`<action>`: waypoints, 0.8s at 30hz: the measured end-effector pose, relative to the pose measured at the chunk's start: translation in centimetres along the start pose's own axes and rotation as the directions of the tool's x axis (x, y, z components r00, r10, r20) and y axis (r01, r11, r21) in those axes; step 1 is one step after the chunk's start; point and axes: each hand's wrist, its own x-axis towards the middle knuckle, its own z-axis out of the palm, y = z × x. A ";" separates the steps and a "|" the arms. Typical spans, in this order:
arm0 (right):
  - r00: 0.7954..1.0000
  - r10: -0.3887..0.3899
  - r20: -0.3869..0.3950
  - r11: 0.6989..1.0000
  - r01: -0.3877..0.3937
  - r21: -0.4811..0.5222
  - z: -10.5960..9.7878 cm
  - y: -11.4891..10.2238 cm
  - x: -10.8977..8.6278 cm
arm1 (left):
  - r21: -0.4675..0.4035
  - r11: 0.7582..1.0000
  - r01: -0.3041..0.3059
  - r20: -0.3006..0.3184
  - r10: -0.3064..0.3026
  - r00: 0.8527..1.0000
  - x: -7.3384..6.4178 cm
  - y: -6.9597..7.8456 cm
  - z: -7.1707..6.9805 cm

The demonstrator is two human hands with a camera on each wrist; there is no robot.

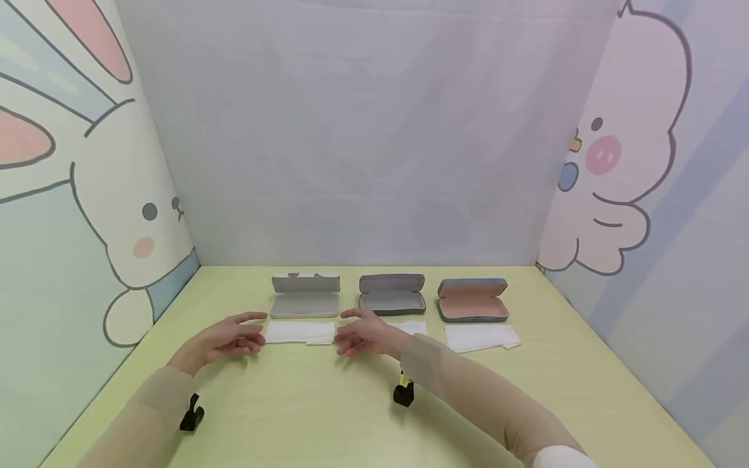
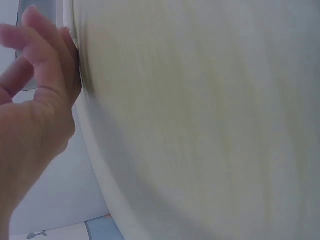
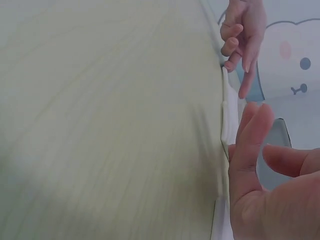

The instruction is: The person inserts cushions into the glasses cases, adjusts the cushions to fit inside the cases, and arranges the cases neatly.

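Observation:
A folded white cloth (image 1: 298, 332) lies flat in front of an open glasses case (image 1: 305, 305) with a pale grey lining. My left hand (image 1: 231, 337) is at the cloth's left end, fingers loosely bent and nothing between them. At the right end my right hand (image 1: 368, 333) has its fingertips close to the cloth's edge, thumb and fingers apart and holding nothing. In the right wrist view both hands face each other across the cloth (image 3: 231, 117). Part of a second white cloth (image 1: 417, 327) shows behind my right hand, which hides the rest.
An open dark glasses case (image 1: 392, 301) stands in the middle of the row, and another with a salmon lining (image 1: 473, 308) on the right. A third white cloth (image 1: 481, 337) lies before that one. Printed walls enclose the yellow-green table (image 1: 304, 416).

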 end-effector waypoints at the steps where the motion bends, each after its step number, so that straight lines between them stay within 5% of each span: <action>1: 1.000 -0.003 -0.004 1.000 0.003 -0.008 0.1 0.1 0.1 | 0.000 1.000 0.004 -0.007 -0.004 1.000 0.0 0.0 0.0; 16: 0.992 0.009 -0.125 0.997 -0.018 -0.073 1.7 0.3 0.4 | 0.049 0.997 0.063 -0.144 -0.056 0.988 0.8 0.8 1.6; 24: 0.991 0.026 -0.128 0.997 -0.035 -0.069 1.6 0.1 0.5 | -0.050 0.997 0.061 -0.185 -0.070 0.980 1.2 0.4 1.2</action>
